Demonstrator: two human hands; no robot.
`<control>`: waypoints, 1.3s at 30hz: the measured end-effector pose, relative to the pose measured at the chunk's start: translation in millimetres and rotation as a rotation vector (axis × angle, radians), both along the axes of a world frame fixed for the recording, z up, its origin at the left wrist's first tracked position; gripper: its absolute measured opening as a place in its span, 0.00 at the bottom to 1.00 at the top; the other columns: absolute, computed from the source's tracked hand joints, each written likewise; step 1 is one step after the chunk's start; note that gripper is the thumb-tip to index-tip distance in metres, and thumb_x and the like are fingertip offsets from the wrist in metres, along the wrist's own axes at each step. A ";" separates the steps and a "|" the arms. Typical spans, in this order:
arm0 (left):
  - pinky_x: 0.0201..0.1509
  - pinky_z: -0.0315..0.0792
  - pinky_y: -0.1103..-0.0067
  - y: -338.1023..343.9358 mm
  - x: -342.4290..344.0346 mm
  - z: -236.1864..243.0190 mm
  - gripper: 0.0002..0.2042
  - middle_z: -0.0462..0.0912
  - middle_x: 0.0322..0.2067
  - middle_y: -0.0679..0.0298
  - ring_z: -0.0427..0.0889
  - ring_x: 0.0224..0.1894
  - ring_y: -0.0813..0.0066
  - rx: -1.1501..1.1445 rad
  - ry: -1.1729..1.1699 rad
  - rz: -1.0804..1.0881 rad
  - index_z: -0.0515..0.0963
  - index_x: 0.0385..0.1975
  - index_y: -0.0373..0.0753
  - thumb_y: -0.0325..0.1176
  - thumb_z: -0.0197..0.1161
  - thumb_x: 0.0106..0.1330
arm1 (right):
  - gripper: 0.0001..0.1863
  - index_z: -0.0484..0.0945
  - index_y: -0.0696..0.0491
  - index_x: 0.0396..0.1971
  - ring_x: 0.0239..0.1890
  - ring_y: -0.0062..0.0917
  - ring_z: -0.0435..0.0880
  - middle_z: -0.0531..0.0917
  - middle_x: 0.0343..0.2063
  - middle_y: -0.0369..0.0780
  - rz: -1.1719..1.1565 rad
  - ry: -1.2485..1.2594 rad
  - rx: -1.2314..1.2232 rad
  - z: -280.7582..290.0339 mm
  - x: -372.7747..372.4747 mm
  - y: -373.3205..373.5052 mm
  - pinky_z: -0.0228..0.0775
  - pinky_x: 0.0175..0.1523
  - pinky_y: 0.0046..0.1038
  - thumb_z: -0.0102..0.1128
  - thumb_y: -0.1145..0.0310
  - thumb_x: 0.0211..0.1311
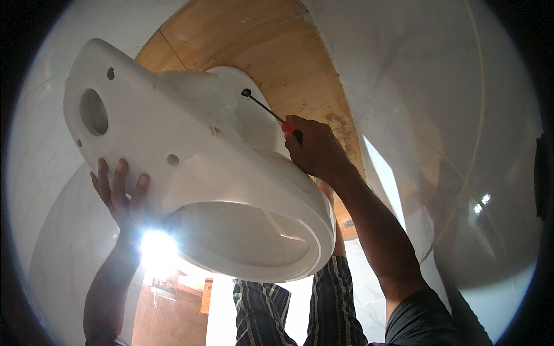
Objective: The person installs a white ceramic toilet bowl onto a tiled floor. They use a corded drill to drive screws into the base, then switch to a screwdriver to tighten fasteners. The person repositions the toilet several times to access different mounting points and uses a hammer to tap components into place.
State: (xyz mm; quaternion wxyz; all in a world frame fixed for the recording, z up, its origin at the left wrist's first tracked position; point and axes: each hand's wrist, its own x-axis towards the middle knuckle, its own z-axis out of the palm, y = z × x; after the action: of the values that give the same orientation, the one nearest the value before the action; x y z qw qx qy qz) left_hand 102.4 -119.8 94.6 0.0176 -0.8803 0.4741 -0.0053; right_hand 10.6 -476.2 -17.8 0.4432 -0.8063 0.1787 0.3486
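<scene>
A white ceramic toilet bowl (190, 167) lies tipped across the middle of the view, its oval opening facing the lower side and its holed rear end pointing to the upper left. My left hand (122, 193) presses against the lower left of the bowl with spread fingers. My right hand (316, 147) is closed round the handle of a screwdriver (268, 111), red and black with a dark shaft. The shaft's tip meets a small black round piece (246, 93) on the toilet's base; whether that is a screw or a washer cannot be made out.
Brown wood-look flooring (288, 52) lies beyond the toilet. Pale marbled tiles (415, 104) spread along the right side. A glaring light (158, 248) shines beside my left forearm. Striped trouser legs (332, 305) are at the lower edge, near the bowl's rim.
</scene>
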 end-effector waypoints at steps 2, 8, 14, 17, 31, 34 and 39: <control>0.73 0.45 0.32 -1.7 0.2 1.0 0.44 0.55 0.72 0.42 0.52 0.74 0.30 -0.013 0.028 0.005 0.53 0.76 0.51 0.63 0.59 0.64 | 0.17 0.79 0.59 0.51 0.39 0.46 0.89 0.87 0.36 0.55 -0.010 0.031 0.005 -2.3 0.7 1.6 0.81 0.50 0.46 0.54 0.67 0.67; 0.72 0.46 0.32 -6.6 1.3 6.1 0.44 0.55 0.72 0.42 0.52 0.74 0.29 -0.013 0.056 0.003 0.54 0.76 0.50 0.63 0.60 0.64 | 0.18 0.79 0.60 0.51 0.40 0.46 0.89 0.87 0.36 0.56 -0.022 0.101 0.038 6.0 9.6 0.4 0.81 0.51 0.46 0.53 0.67 0.67; 0.73 0.47 0.32 -8.8 1.9 7.0 0.44 0.55 0.72 0.42 0.52 0.74 0.29 -0.030 0.070 0.004 0.54 0.76 0.51 0.63 0.60 0.63 | 0.18 0.79 0.60 0.52 0.40 0.45 0.89 0.86 0.36 0.56 -0.009 0.018 -0.035 -4.8 1.8 5.1 0.80 0.51 0.47 0.52 0.66 0.68; 0.73 0.47 0.33 -7.1 1.4 6.7 0.43 0.55 0.72 0.42 0.52 0.74 0.30 -0.027 0.070 0.005 0.54 0.76 0.51 0.63 0.60 0.63 | 0.18 0.78 0.59 0.52 0.41 0.45 0.88 0.86 0.37 0.55 0.013 0.049 -0.057 -2.7 3.2 5.5 0.80 0.52 0.46 0.52 0.66 0.69; 0.73 0.47 0.34 -8.0 1.2 8.6 0.43 0.54 0.73 0.42 0.50 0.75 0.30 0.014 0.072 0.003 0.54 0.75 0.48 0.64 0.58 0.65 | 0.15 0.80 0.60 0.47 0.37 0.44 0.89 0.86 0.33 0.55 0.026 0.089 -0.004 4.0 12.1 1.7 0.81 0.49 0.46 0.51 0.68 0.68; 0.73 0.47 0.34 -7.4 1.7 9.4 0.44 0.54 0.73 0.42 0.49 0.76 0.30 0.031 0.073 -0.005 0.53 0.76 0.48 0.64 0.57 0.65 | 0.15 0.80 0.60 0.47 0.39 0.44 0.89 0.86 0.32 0.54 0.011 0.098 0.019 0.5 11.5 1.7 0.81 0.49 0.46 0.52 0.67 0.68; 0.74 0.46 0.35 -11.2 0.4 12.6 0.45 0.52 0.74 0.42 0.48 0.76 0.30 0.028 0.085 -0.003 0.50 0.77 0.47 0.64 0.58 0.65 | 0.14 0.80 0.61 0.45 0.41 0.47 0.87 0.83 0.32 0.52 0.433 -0.190 -0.107 -14.3 6.5 1.1 0.79 0.52 0.49 0.54 0.67 0.68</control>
State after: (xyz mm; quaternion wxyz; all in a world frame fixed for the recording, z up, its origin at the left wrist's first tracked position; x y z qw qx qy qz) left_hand 102.8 -130.9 107.2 0.0099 -0.8785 0.4760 0.0388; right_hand 17.1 -475.1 -32.1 0.3296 -0.8773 -0.0227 0.3481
